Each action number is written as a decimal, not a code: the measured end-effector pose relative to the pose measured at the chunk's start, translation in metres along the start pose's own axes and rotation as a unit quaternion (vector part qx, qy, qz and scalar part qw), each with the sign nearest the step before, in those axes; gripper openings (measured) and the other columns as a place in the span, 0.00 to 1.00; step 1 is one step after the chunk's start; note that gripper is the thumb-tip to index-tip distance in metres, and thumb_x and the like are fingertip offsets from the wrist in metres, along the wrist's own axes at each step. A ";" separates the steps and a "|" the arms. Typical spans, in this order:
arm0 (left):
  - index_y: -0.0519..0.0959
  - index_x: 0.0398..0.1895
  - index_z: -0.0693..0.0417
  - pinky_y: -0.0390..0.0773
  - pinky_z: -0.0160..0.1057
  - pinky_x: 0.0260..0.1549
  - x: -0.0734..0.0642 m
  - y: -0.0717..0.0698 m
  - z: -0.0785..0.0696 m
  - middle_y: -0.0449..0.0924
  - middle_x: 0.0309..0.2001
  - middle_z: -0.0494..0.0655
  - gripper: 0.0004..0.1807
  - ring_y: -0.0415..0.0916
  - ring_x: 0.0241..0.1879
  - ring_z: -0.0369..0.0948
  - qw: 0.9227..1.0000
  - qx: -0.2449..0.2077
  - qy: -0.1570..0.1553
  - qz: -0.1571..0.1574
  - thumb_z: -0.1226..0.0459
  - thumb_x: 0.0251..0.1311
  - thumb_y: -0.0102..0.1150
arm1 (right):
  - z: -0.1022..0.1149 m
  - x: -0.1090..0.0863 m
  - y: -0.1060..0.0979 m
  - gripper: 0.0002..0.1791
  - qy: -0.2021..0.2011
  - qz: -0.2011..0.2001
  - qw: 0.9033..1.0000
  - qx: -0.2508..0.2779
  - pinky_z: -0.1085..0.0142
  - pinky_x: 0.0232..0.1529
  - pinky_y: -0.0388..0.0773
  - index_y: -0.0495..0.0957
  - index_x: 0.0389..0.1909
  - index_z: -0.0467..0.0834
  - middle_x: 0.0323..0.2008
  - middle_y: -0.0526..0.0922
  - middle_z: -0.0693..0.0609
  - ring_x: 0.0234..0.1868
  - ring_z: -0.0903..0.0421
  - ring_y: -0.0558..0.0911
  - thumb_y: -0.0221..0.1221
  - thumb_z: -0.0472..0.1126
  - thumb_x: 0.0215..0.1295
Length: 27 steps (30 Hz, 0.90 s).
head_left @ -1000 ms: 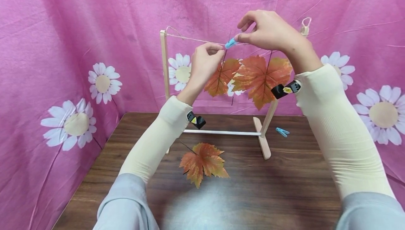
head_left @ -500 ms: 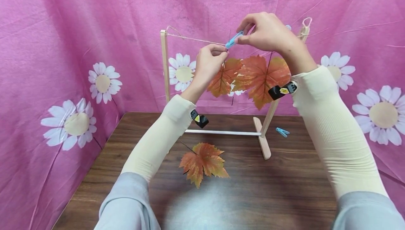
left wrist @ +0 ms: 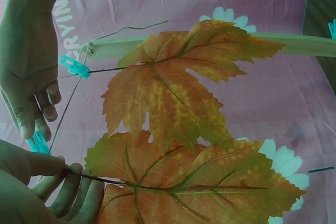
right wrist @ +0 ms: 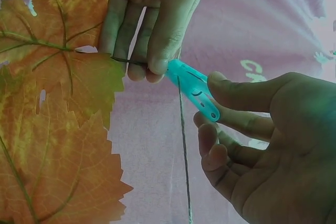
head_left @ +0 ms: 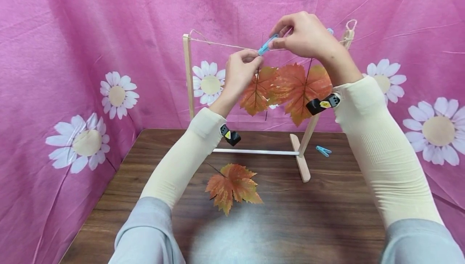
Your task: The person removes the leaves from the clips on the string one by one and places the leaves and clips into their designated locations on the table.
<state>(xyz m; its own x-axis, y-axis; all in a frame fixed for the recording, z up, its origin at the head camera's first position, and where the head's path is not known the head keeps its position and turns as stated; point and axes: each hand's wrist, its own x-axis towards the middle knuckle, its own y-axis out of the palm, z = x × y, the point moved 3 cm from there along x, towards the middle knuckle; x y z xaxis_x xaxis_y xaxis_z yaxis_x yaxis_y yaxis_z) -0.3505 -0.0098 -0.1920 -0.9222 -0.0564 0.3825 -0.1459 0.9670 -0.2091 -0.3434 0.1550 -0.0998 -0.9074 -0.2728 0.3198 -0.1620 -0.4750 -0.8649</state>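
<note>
My left hand (head_left: 240, 72) pinches the dark stem (right wrist: 128, 61) of an orange maple leaf (head_left: 258, 94) between thumb and fingers, just under the twine (head_left: 225, 45). From the other side my right hand (head_left: 308, 37) holds a light-blue clothespin (right wrist: 191, 88) by its handle end, thumb and index finger on it. The clothespin's nose sits at the twine and stem, touching the left fingertips; its exact bite on them is hard to see. A second maple leaf (left wrist: 173, 82) hangs beside, its stem held on the twine by another blue clothespin (left wrist: 76, 67).
The twine spans a wooden frame with a left post (head_left: 188, 74), a right foot (head_left: 301, 163) and a white crossbar (head_left: 254, 152). On the brown table (head_left: 327, 215) lie a third maple leaf (head_left: 234, 187) and a loose blue clothespin (head_left: 323, 151). A pink flowered curtain (head_left: 145, 22) hangs behind.
My left hand has shifted slightly right along with the leaf, which hangs a little lower. The right hand has moved slightly left, and more of the clothespin's handles shows.
</note>
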 end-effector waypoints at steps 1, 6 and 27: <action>0.90 0.45 0.57 0.76 0.27 0.26 0.000 0.000 0.000 0.88 0.34 0.47 0.07 0.78 0.28 0.33 1.000 -0.001 0.002 0.000 0.65 0.71 0.67 | 0.000 0.000 0.000 0.25 0.002 0.000 1.000 0.001 0.64 0.39 0.72 0.85 0.62 0.45 0.40 0.84 0.57 0.37 0.60 0.76 0.69 0.54 0.69; 0.90 0.43 0.58 0.77 0.26 0.26 0.000 0.000 0.001 0.88 0.33 0.47 0.06 0.79 0.27 0.32 1.000 -0.008 0.000 0.004 0.65 0.71 0.67 | 0.001 0.000 -0.001 0.25 0.010 0.000 1.000 0.004 0.63 0.39 0.71 0.85 0.62 0.45 0.29 0.79 0.68 0.37 0.60 0.75 0.69 0.53 0.70; 0.87 0.52 0.55 0.82 0.28 0.28 -0.003 0.004 -0.001 0.92 0.45 0.52 0.10 0.86 0.32 0.37 0.999 -0.035 0.002 0.019 0.67 0.70 0.68 | 0.003 -0.005 -0.004 0.19 0.011 -0.075 0.996 0.048 0.73 0.32 0.73 0.89 0.52 0.40 0.18 0.75 0.82 0.25 0.72 0.76 0.76 0.46 0.65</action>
<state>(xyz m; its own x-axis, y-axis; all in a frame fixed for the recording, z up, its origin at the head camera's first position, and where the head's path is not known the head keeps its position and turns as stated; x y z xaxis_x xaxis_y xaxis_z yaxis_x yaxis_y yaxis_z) -0.3479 -0.0059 -0.1932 -0.9251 -0.0188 0.3794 -0.0857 0.9833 -0.1603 -0.3372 0.1558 -0.0966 -0.8843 -0.1746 0.4330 -0.2597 -0.5868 -0.7670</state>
